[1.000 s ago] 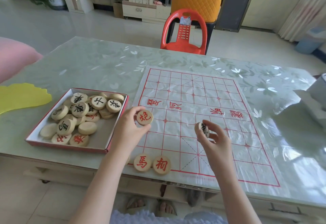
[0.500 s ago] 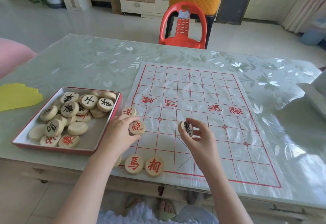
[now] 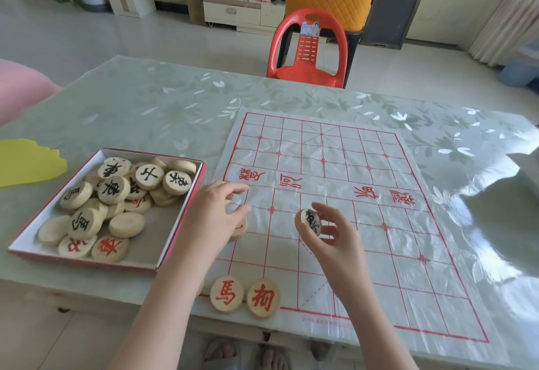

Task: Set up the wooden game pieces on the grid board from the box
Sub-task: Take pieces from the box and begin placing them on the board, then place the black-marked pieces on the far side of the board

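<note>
Lowered since the earlier frame, the left hand (image 3: 214, 215) now hovers palm-down over the left edge of the clear plastic board sheet printed with a red grid (image 3: 364, 218). The red-lettered round wooden piece (image 3: 241, 228) it held up before lies on the sheet, half hidden under the palm. Its fingers reach forward, a little spread; blur hides whether they pinch a second disc beneath them. The right hand (image 3: 335, 241) has barely shifted: thumb and fingers pinch a black-lettered round wooden piece (image 3: 309, 222) on edge above the sheet's near half. Two more red-lettered discs (image 3: 227, 294) sit touching side by side at the sheet's near-left corner.

Just left of the sheet, the shallow red-edged cardboard box (image 3: 87, 261) holds a loose heap of pale wooden discs (image 3: 113, 190), some lettered black, some red, some blank side up. All rest on a table (image 3: 151, 113) under a glossy, pale green leaf-patterned cover. Beyond its far edge a red plastic chair (image 3: 306, 69) stands on a shiny pale floor (image 3: 145, 37). A flat yellow scalloped sheet (image 3: 26, 162) lies at the table's left.
</note>
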